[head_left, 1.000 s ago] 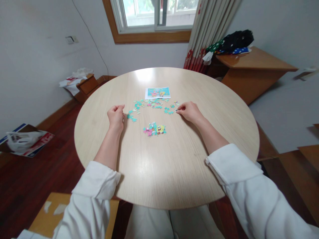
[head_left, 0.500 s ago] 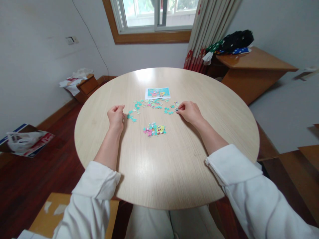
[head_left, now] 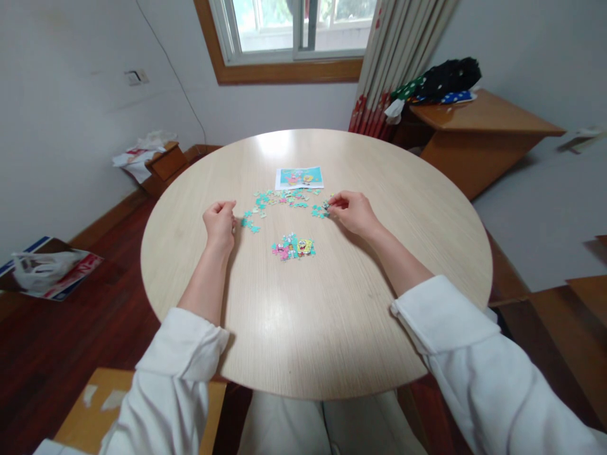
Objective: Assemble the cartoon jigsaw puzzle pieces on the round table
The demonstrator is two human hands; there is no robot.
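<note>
A partly joined jigsaw puzzle (head_left: 293, 247) lies on the table in front of me, with pink, turquoise and yellow cartoon figures. Behind it, loose puzzle pieces (head_left: 262, 200) spread in an arc, mostly turquoise. My left hand (head_left: 220, 222) rests closed at the left end of the arc, beside several turquoise pieces (head_left: 250, 222); nothing shows in its fingers. At the right end, my right hand (head_left: 353, 212) pinches a small dark-patterned puzzle piece (head_left: 327, 206), mostly hidden by the fingertips, close to other turquoise pieces (head_left: 317, 212).
A printed reference picture (head_left: 300, 178) lies behind the loose pieces. Everything rests on a round pale wooden table (head_left: 313, 328). Beyond it are a window (head_left: 294, 31), a curtain (head_left: 398, 57) and a wooden desk (head_left: 488, 114) with cloths. A cardboard box (head_left: 104, 404) stands low at left.
My right hand has shifted slightly left with the piece, over toward the turquoise pieces. My left hand stays put, and the joined puzzle has not changed.
</note>
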